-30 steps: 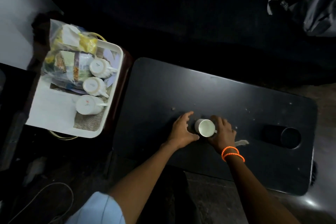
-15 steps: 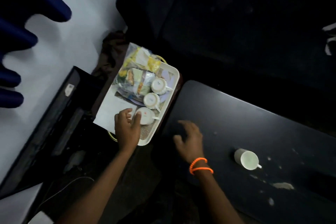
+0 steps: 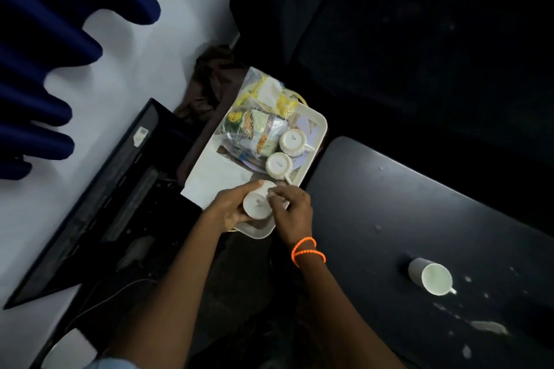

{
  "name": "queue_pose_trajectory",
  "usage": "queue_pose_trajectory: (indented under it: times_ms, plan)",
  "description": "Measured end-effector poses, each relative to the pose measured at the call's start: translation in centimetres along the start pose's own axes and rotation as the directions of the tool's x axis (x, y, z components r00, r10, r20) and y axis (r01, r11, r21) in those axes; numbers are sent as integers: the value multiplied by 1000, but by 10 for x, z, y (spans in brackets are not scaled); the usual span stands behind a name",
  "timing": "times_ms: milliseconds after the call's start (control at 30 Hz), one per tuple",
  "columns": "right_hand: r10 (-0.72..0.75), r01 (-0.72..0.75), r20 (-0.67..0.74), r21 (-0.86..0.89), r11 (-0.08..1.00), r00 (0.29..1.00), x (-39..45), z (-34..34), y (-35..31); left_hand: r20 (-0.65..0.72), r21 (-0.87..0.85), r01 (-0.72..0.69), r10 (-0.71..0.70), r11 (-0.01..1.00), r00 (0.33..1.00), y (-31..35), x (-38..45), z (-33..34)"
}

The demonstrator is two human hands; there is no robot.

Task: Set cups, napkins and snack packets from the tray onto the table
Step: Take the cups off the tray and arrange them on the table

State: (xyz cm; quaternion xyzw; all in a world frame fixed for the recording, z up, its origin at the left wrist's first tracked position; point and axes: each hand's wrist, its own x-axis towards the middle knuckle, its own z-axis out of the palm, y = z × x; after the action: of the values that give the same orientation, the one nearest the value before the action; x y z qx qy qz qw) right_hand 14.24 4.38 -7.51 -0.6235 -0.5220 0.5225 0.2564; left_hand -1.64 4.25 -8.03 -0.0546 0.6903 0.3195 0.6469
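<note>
A white tray sits left of the dark table. On it lie two upside-down white cups, a clear bag of snack packets and a white napkin. My left hand grips a third upside-down white cup over the tray's near corner. My right hand, with orange bead bracelets at the wrist, has its fingers on the same cup's right side. One white cup stands upright on the table at the right.
A black flat panel leans against the white wall on the left, with a cable on the floor below. Dark blue curtain folds hang at the upper left. A dark seat lies beyond the table.
Both hands left the cup on the table. My left hand took hold of the nearest tray cup, and my right hand came over from the table edge to touch it.
</note>
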Motion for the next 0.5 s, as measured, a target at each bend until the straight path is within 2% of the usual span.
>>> queue_pose_trajectory:
  times_ms: [67, 133, 167, 233, 300, 333, 400, 500]
  plan:
    - [-54, 57, -57, 57, 997, 997, -1, -12, 3, 118, -104, -8, 20, 995, 993, -9, -8, -4]
    - [40, -29, -77, 140, 990, 996, -3, -25, 4, 232, -139, -69, 100, 988, 968, -18, -9, -5]
    - [143, -132, -37, 215, 968, 989, -4, -33, 5, 276, -140, -113, 149, 984, 950, -21, -9, -3]
    - [304, -343, 161, 361, 867, 939, -7, -47, 10, 343, -159, -172, 218, 972, 914, -27, -6, 7]
    - [323, -441, 327, 406, 801, 888, -12, -63, 19, 436, -175, -165, 227, 971, 871, -30, -3, 23]
    - [314, -441, 338, 426, 790, 887, -15, -72, 24, 478, -159, -158, 216, 975, 851, -32, -2, 33]
    - [286, -379, 259, 470, 797, 923, -20, -89, 35, 539, -76, -186, 197, 980, 819, -36, -1, 53]
    - [246, -237, 38, 448, 862, 969, -28, -113, 55, 590, 145, -349, 203, 926, 782, -48, -2, 88]
